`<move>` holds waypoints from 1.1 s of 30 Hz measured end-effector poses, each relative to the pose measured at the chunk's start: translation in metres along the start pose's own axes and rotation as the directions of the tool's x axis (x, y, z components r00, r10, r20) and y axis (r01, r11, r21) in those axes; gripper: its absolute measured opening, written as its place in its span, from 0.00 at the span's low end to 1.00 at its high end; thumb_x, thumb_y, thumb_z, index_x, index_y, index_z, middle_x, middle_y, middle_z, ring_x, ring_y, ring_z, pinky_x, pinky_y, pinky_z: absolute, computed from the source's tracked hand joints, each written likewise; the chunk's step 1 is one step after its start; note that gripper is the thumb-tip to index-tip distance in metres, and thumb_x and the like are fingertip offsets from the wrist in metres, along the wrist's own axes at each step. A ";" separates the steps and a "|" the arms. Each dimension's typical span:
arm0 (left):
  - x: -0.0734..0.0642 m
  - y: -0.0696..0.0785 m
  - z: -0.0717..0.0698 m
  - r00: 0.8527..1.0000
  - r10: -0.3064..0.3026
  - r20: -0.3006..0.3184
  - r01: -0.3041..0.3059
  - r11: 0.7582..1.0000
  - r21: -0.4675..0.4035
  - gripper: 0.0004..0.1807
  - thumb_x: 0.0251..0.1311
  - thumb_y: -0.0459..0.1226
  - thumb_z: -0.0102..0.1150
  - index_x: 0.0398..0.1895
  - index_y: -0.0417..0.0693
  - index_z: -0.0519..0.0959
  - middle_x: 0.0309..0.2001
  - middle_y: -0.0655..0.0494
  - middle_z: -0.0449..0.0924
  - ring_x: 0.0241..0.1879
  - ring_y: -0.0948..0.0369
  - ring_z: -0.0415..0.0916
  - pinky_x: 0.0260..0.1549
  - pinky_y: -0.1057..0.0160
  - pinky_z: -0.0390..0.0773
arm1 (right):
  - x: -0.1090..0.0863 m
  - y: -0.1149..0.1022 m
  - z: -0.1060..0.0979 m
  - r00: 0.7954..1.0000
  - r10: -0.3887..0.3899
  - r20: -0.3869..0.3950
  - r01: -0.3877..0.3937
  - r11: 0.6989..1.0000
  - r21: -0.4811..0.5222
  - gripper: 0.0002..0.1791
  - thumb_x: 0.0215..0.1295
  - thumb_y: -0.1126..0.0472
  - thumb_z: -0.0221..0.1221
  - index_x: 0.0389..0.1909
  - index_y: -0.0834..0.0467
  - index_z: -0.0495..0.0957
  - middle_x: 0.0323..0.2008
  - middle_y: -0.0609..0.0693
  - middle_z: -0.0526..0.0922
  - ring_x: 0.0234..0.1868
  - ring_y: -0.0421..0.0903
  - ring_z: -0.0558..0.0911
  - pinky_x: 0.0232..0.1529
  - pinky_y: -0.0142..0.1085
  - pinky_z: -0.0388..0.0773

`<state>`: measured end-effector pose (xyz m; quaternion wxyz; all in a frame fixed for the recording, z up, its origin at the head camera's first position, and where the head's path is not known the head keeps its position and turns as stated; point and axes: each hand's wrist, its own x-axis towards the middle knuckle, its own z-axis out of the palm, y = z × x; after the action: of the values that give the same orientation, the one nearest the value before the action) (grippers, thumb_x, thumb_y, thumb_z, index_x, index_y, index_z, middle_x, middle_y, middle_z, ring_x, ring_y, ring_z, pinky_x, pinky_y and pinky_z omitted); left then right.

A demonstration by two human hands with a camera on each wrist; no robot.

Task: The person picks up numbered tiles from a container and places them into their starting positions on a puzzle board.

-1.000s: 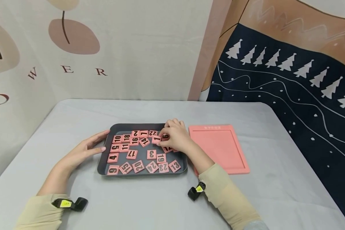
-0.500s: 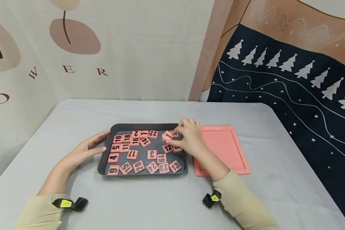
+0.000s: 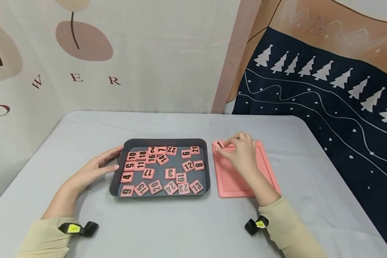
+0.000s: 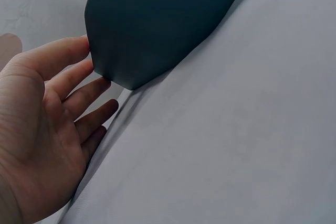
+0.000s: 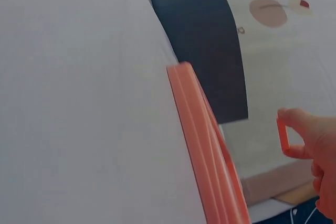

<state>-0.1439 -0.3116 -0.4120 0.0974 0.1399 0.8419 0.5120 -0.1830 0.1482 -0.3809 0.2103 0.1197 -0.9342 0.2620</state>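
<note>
My right hand [image 3: 243,154] pinches a pink number tile marked 1 [image 3: 218,144] between thumb and fingertip, over the upper left corner of the pink puzzle frame [image 3: 231,184]. In the right wrist view the tile [image 5: 282,135] shows edge-on, apart from the raised side of the frame [image 5: 202,140]. My left hand [image 3: 91,170] rests its outstretched fingertips and thumb against the left side of the dark grey tray [image 3: 207,179]. From the left wrist, those fingers [image 4: 84,98] touch the tray's outer wall [image 4: 152,30]. Many pink number tiles [image 3: 170,173] lie scattered in the tray.
A white cloth covers the table [image 3: 167,225], which backs onto a light printed curtain [image 3: 167,71]. On the right hangs a dark blue cloth with white trees [image 3: 296,86]. The tray and the pink frame lie side by side with a narrow gap between them.
My right hand has carried the tile marked 1 rightward, out of the tray and over to the pink frame. The left hand stays at the tray's side.
</note>
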 end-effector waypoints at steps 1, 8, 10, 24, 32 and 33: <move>0.000 0.000 0.000 1.000 0.000 0.000 0.000 1.000 0.001 0.37 0.64 0.37 0.58 0.74 0.46 0.55 0.72 0.41 0.53 0.70 0.40 0.45 0.61 0.31 0.43 | 0.000 0.003 0.000 1.000 0.015 -0.004 -0.015 1.000 -0.005 0.17 0.46 0.47 0.74 0.27 0.56 0.85 0.35 0.49 0.73 0.41 0.51 0.68 0.43 0.47 0.61; -0.001 0.000 0.000 1.000 0.009 -0.001 -0.009 1.000 0.010 0.36 0.64 0.37 0.57 0.74 0.46 0.55 0.72 0.41 0.53 0.69 0.39 0.45 0.61 0.31 0.44 | -0.003 0.016 0.006 0.997 0.076 -0.004 -0.076 0.996 -0.052 0.19 0.46 0.46 0.74 0.26 0.58 0.84 0.32 0.52 0.71 0.38 0.53 0.67 0.46 0.50 0.61; 0.000 0.000 0.001 1.000 0.012 0.000 -0.012 1.000 0.009 0.36 0.64 0.37 0.57 0.74 0.45 0.55 0.72 0.41 0.53 0.69 0.39 0.45 0.61 0.31 0.44 | -0.004 0.019 0.009 0.995 0.096 0.004 -0.095 0.993 -0.065 0.19 0.46 0.46 0.74 0.25 0.58 0.83 0.32 0.51 0.71 0.38 0.52 0.67 0.46 0.49 0.61; 0.001 0.001 0.000 1.000 0.017 0.002 -0.017 1.000 0.011 0.36 0.65 0.37 0.57 0.74 0.45 0.55 0.72 0.41 0.53 0.69 0.40 0.45 0.61 0.31 0.44 | -0.008 0.027 0.025 0.982 0.169 0.080 -0.162 0.983 -0.087 0.19 0.48 0.46 0.73 0.21 0.57 0.79 0.32 0.52 0.73 0.38 0.53 0.68 0.45 0.48 0.64; 0.000 0.001 0.001 1.000 0.012 0.004 -0.012 1.000 -0.005 0.36 0.65 0.37 0.57 0.74 0.45 0.55 0.72 0.42 0.53 0.70 0.41 0.45 0.62 0.32 0.43 | -0.009 0.024 0.026 0.976 0.188 0.110 -0.174 0.977 -0.124 0.19 0.50 0.45 0.71 0.23 0.56 0.79 0.32 0.52 0.72 0.38 0.53 0.68 0.46 0.48 0.64; -0.001 0.001 0.001 1.000 0.012 0.004 -0.012 1.000 -0.005 0.36 0.65 0.37 0.57 0.74 0.45 0.55 0.72 0.42 0.53 0.70 0.41 0.44 0.62 0.32 0.43 | -0.009 0.023 0.026 0.975 0.190 0.113 -0.175 0.976 -0.129 0.19 0.50 0.45 0.71 0.23 0.56 0.79 0.32 0.52 0.72 0.38 0.53 0.68 0.45 0.49 0.65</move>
<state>-0.1430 -0.3107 -0.4111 0.0964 0.1456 0.8396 0.5145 -0.1912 0.1549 -0.4152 0.1331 0.0368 -0.9664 0.2167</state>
